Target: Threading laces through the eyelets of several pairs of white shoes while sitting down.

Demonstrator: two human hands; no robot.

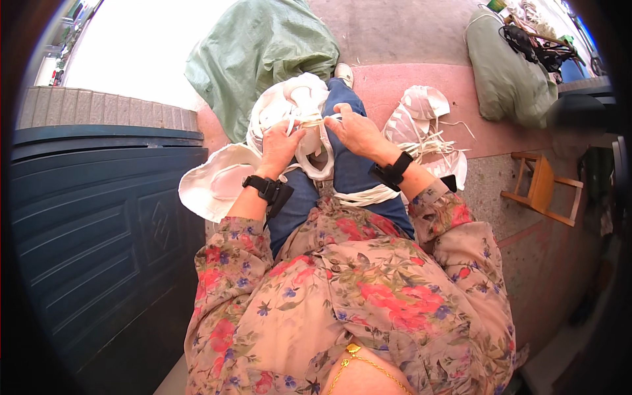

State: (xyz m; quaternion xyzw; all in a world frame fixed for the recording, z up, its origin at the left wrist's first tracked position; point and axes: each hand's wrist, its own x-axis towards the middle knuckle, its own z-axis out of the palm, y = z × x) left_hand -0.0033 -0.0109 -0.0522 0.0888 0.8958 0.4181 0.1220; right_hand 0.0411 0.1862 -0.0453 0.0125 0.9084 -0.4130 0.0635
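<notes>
On my lap lies a white shoe upper (315, 163), its rounded opening toward me. My left hand (280, 143) is closed in a pinch on a white shoelace at the upper's near left side. Opposite it, my right hand (357, 133) pinches a white lace between thumb and forefinger, just right of the upper. More white shoe uppers (280, 99) are bunched just beyond my hands. Another white upper (220, 181) rests by my left leg. A bundle of loose white shoelaces (368, 196) is draped over my right thigh.
To my right lie white uppers (415, 115) with tangled laces. A green cloth-covered heap (263, 49) stands ahead, and a stuffed green sack (507, 69) at far right. A small wooden stool (543, 187) is on the right; a dark blue panelled door (105, 230) is close on the left.
</notes>
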